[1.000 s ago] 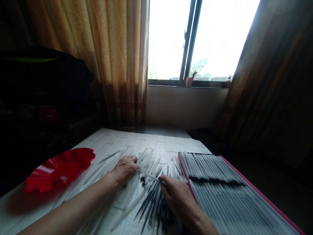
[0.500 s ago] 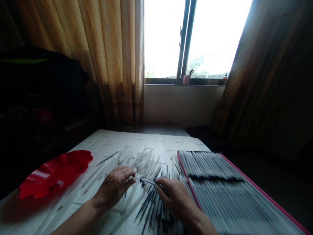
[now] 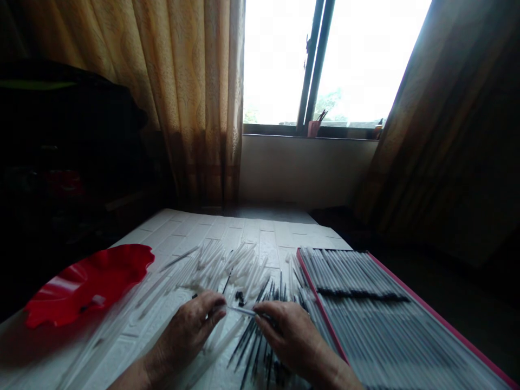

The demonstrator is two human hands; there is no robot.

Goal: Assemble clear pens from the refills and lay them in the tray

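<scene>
My right hand [image 3: 286,327] pinches a slim, pale pen [image 3: 242,311] between thumb and fingers, its tip pointing left. At that tip the thumb and fingers of my left hand [image 3: 190,327] are closed; any small part inside them is hidden. Just beyond the pen lie small black pieces [image 3: 239,297], perhaps caps. Thin dark rods like pen refills [image 3: 255,346] are heaped beneath and beside my right hand. Clear pen barrels [image 3: 239,262] lie in a loose pile past both hands, and more tubes stretch along the left.
On the right, a red-edged box [image 3: 320,309] holds rows of pens with a dark band across them. A red wavy-rimmed dish [image 3: 117,271] rests at the left of the white brick-patterned table [image 3: 260,238]. Behind are curtains [image 3: 190,97] and a window with a pink cup [image 3: 313,129] on its sill.
My left hand has moved down and closed at the pen's tip, where a gap was before. The pen in my right hand now lies flatter. The view has shifted slightly.
</scene>
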